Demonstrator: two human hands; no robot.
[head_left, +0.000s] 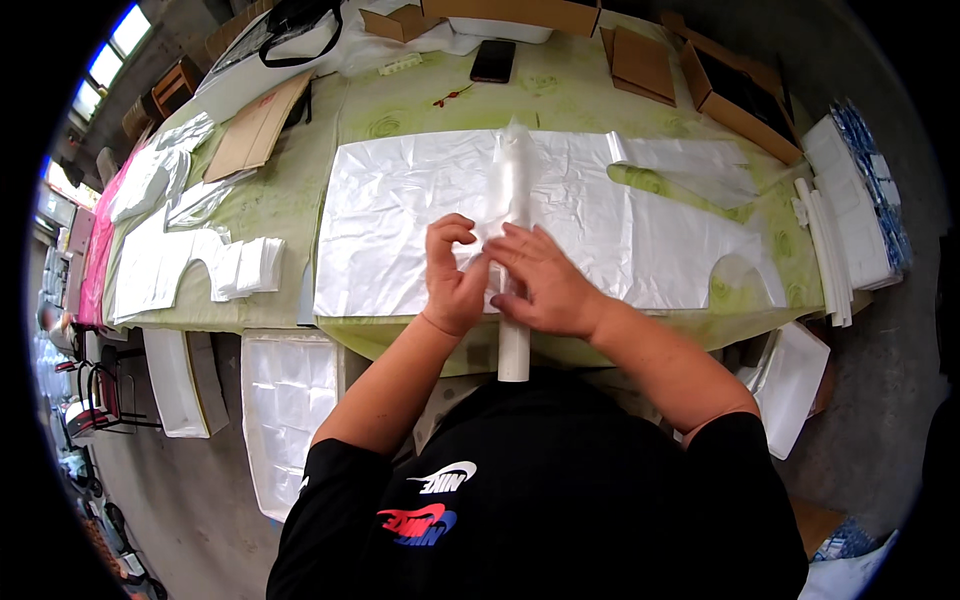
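A roll of clear plastic film (pixel 513 180) on a pale tube (pixel 513 355) lies lengthwise before me, its near end jutting over the table edge. Beneath it spreads a large white plastic sheet (pixel 400 200) with curved cut-outs at its right end. My right hand (pixel 548 282) lies across the roll, fingers bent over its top and thumb lower down on the tube. On the roll's left side is my left hand (pixel 455 278), its index finger curled and apart from the thumb. Its thumb comes close to the right fingertips, which are slightly blurred.
White folded plastic pieces (pixel 200 265) and flat cardboard (pixel 258 130) lie on the left. A black phone (pixel 493 62) and cardboard boxes (pixel 730 95) are at the back. White rolls (pixel 824 250) stand at the right edge. Below the table's left side sits a lined white bin (pixel 290 410).
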